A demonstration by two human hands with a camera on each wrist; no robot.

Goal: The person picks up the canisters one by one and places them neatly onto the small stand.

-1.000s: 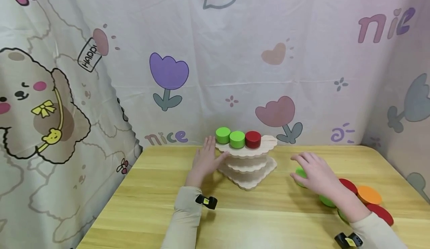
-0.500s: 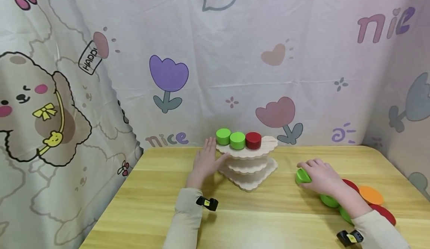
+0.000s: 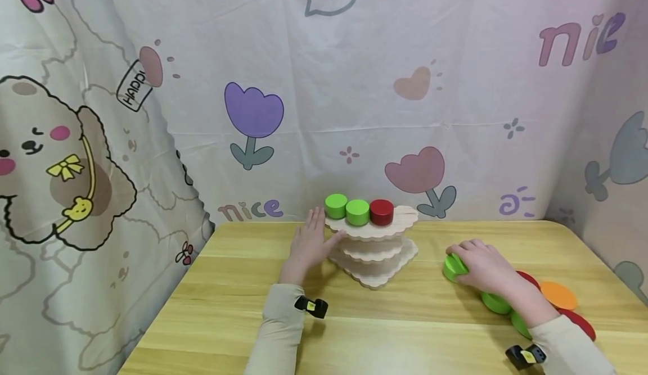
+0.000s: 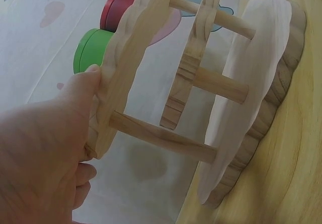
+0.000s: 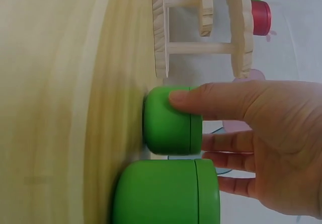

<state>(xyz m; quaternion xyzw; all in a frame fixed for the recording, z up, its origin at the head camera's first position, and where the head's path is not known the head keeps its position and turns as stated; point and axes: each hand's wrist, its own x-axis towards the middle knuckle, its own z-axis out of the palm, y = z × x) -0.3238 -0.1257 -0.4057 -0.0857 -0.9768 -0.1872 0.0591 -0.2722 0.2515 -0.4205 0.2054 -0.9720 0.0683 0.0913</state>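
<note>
My left hand (image 3: pixel 307 245) touches the top tier of a pale wooden tiered stand (image 3: pixel 373 277), fingers extended along its left side. In the left wrist view, the thumb (image 4: pixel 83 85) rests at that tier's scalloped edge. On top sit two green round lidded tins (image 3: pixel 336 206) and a red tin (image 3: pixel 381 212). To the right, my right hand (image 3: pixel 486 268) holds a green round lidded tin (image 5: pixel 168 121) between thumb and fingers. It is low at the tabletop, and I cannot tell if it touches. A larger-looking green tin (image 5: pixel 161 194) stands beside it.
Behind and under my right forearm lie more tins: green (image 3: pixel 495 303), red (image 3: pixel 578 324) and orange (image 3: pixel 558 294). The wooden table (image 3: pixel 395 341) ends at a printed cloth backdrop (image 3: pixel 344 71). Thin dowels (image 4: pixel 161 136) join the stand's tiers.
My right hand has come down onto the green tin and closed its fingers round it, then shifted very slightly left. My left hand and the stand have stayed in place.
</note>
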